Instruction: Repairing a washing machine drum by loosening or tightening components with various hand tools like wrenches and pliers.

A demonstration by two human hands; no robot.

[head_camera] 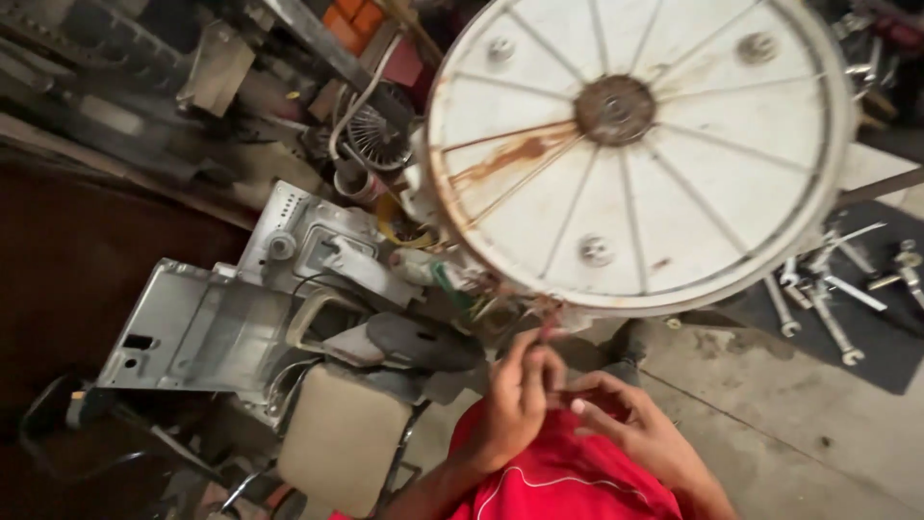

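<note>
Both hands pinch thin wires under the white ribbed tub [635,154], left hand [515,400] and right hand [630,424] closed on them; best worked with short, steady pulls

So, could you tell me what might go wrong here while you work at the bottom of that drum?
1. Both hands, left and right, pinch thin wires right under the drum; if it shifts or tips, fingers could be caught.
2. The drum's rim looks rusty, so a slip could scrape a hand.
3. Spanners lie loose on the mat beside you, a likely trip hazard.
</note>
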